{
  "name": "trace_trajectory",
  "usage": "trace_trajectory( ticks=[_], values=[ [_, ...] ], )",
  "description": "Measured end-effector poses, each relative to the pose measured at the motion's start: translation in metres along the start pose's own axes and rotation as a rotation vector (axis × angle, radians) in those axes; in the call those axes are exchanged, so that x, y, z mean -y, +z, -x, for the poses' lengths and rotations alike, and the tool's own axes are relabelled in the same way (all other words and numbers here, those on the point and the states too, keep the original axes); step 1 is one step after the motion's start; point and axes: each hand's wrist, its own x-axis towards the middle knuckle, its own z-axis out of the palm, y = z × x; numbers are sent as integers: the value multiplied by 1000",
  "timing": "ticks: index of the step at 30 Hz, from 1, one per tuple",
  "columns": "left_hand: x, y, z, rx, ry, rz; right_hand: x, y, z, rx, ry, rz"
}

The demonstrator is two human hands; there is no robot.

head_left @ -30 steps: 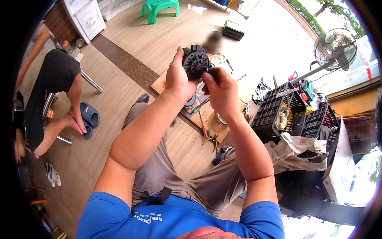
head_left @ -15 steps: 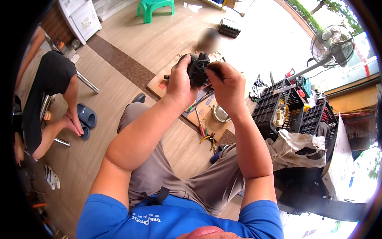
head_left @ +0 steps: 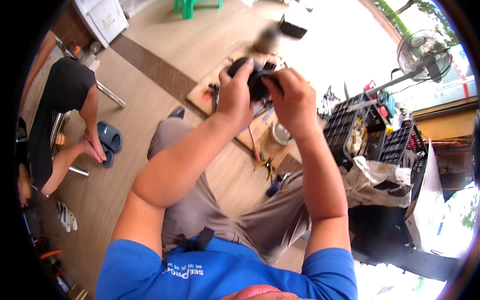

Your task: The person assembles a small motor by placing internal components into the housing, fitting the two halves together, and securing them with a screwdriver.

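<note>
My left hand (head_left: pixel 234 95) is closed round a black round part (head_left: pixel 257 86), its thumb up on the top. My right hand (head_left: pixel 296 102), fingers bent, grips the same part from the right; its fingertips are partly hidden and blurred. Beneath them, between my knees, is a cardboard-coloured board (head_left: pixel 199 98) with a pale round finned wheel (head_left: pixel 281 133), a screwdriver (head_left: pixel 257 154) and yellow-handled pliers (head_left: pixel 269 165) on or beside it.
A seated person (head_left: pixel 70 85) is at the left, bare feet by grey slippers (head_left: pixel 111 137). At the right stand black crates (head_left: pixel 345 125), a crumpled cloth (head_left: pixel 375 180) and a standing fan (head_left: pixel 420 55). A green stool (head_left: pixel 197 7) and white cabinet (head_left: pixel 102 20) are at the back.
The black part has been turned and tilted, so its slotted face is no longer clearly seen. Both hands have shifted right with it, and the picture is blurrier now.
</note>
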Motion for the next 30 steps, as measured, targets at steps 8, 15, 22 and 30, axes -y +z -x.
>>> trace_trajectory(
  ticks=[8,15,22,30],
  values=[
    [4,-16,-15,364,64,70,12,-15,-7,195,338,-273],
    [3,-18,-17,439,36,49,-3,-1,-8,50,684,-720],
    [2,-15,-22,391,-81,156,-16,4,-1,121,647,-461],
    [-29,-18,-30,394,-73,259,-30,4,6,42,839,-492]
  ],
)
